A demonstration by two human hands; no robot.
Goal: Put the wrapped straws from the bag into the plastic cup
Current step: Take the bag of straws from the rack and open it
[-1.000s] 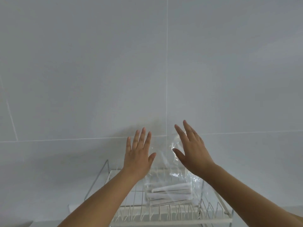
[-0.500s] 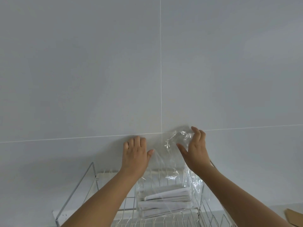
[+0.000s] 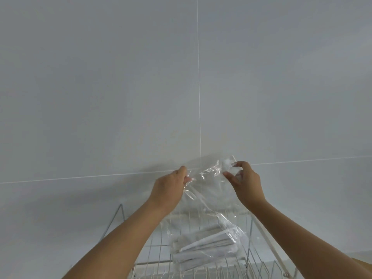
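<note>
A clear plastic bag point(image 3: 209, 200) hangs in front of the wall, its top edge stretched between my two hands. My left hand point(image 3: 170, 188) pinches the bag's left top corner. My right hand point(image 3: 246, 184) pinches the right top corner, a little higher. Several white paper-wrapped straws point(image 3: 205, 246) lie bunched in the bottom of the bag, which sags onto a white wire rack point(image 3: 153, 254). No plastic cup is in view.
The wire rack stands against a pale grey tiled wall point(image 3: 141, 97), with upright wire dividers point(image 3: 259, 266) along its front. A brown cardboard edge point(image 3: 362, 263) shows at the lower right.
Both hands went from spread open above the bag to closed on its top corners. The bag's top is now pulled up and sideways, and the straws have lifted and tilted.
</note>
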